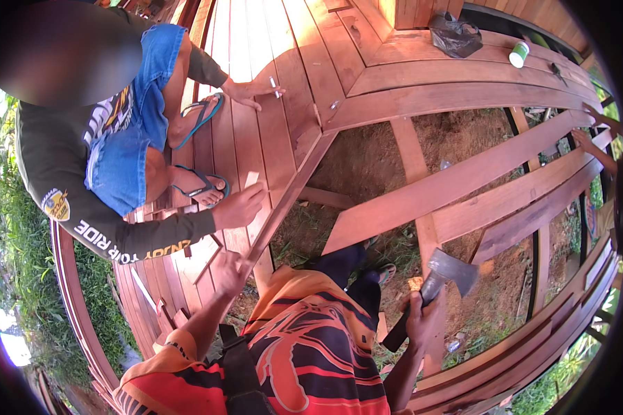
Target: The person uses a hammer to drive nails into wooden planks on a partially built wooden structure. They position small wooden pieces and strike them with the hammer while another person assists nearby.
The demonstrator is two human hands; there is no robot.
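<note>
My right hand (417, 319) grips the dark handle of a hatchet (451, 272), its metal head raised over the open floor frame, blade to the right. My left hand (230, 272) is over the deck edge at the left, fingers curled; whether anything is in them I cannot make out. Just beyond it, a squatting co-worker's hand (242, 206) holds a small flat wood piece (252, 180). That person's other hand (244, 91) holds a cigarette (273, 84). A long loose plank (450, 183) slants across the gap, its near end close to my legs.
At the right edge another person's hands (592, 142) are on the planks' far ends. Bare soil (367, 166) shows between joists (410, 149). A black plastic bag (455, 36) and a white-green container (518, 54) stand on the far boards. Shorter planks (533, 207) lie beside the long one.
</note>
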